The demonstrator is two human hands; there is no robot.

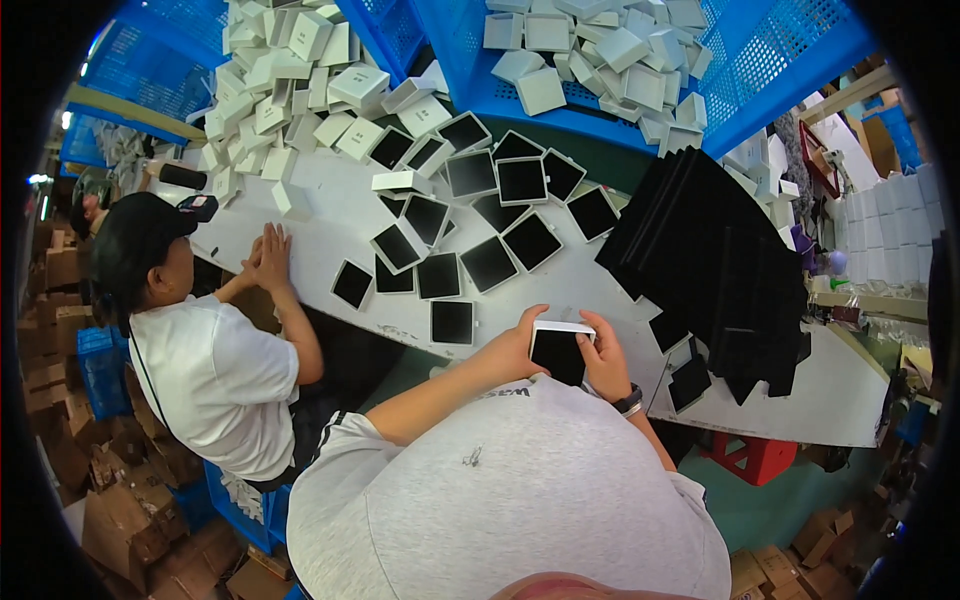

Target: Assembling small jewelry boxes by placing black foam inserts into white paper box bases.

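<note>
Close to my body, both hands hold a small white box (558,357) whose inside is black. My left hand (522,343) grips its left side. My right hand (605,362) wraps its right side, the thumb lying over the black face. Ahead on the white table (400,318) lie several similar white boxes with black insides, one of them a black-filled box (452,322) just beyond my left forearm. To the right of my hands rises a large stack of black sheets (700,265). A few loose black pieces (688,378) lie at its near side.
At my left sits a co-worker (215,350) in a black cap, hands together over the table edge. White boxes (290,80) are heaped at the far left. A blue crate (770,75) with more white boxes stands beyond the table. A red stool (755,458) is under the right end.
</note>
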